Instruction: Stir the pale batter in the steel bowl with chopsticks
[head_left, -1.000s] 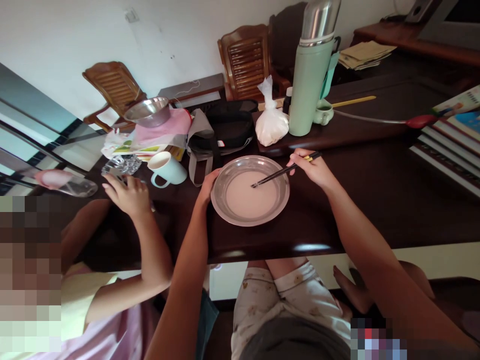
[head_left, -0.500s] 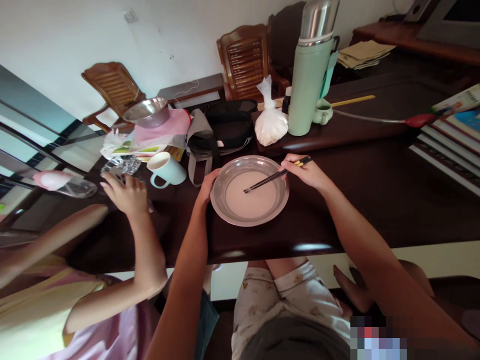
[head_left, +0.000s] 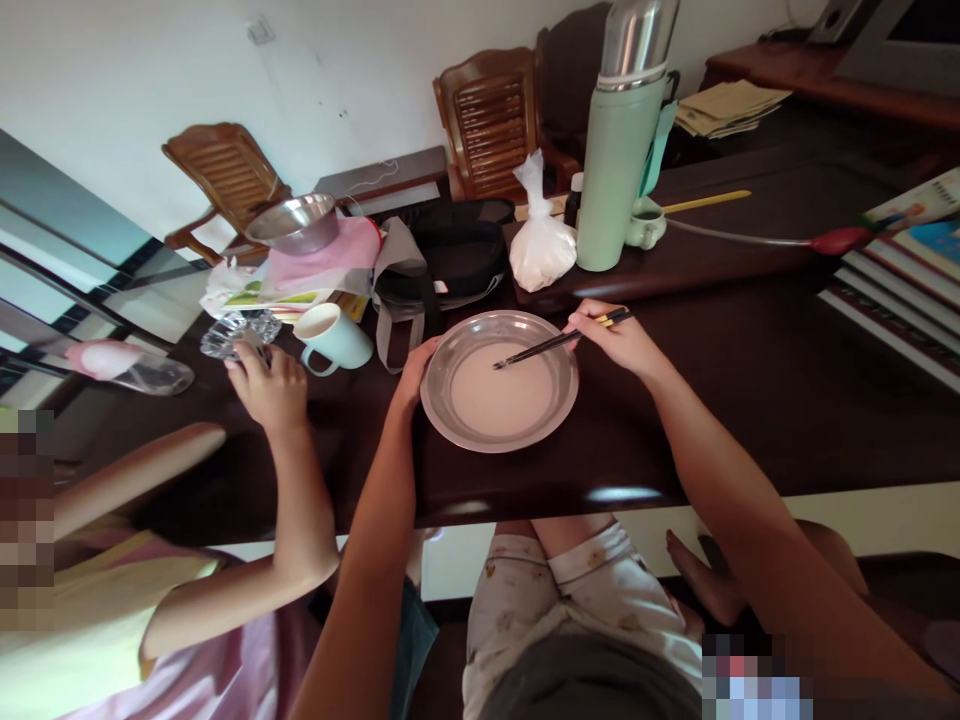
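Observation:
A wide metal basin (head_left: 437,415) stands on the dark table in front of me, holding a cloudy, pale pinkish liquid (head_left: 499,402). My left hand (head_left: 420,370) is closed on the basin's left rim; some of its fingers are hidden. My right hand (head_left: 613,338) pinches a pair of dark chopsticks (head_left: 541,348) with yellowish bands near the upper end. The chopsticks slant down leftward over the right rim, their tips at the liquid near the basin's middle. Whether the tips are dipped in it is hard to tell.
Behind the basin are a tied bag of white powder (head_left: 544,252), a green thermos (head_left: 616,180) and a black bag (head_left: 457,250). A light blue mug (head_left: 337,340) stands left. Another person's hand (head_left: 271,388) holds a small object near a glass dish (head_left: 225,335). Books (head_left: 892,300) are stacked right.
My right hand has shifted slightly up and right, and the chopstick tips moved up and a little right in the basin. The other person's hand moved down and right. My left hand stays put.

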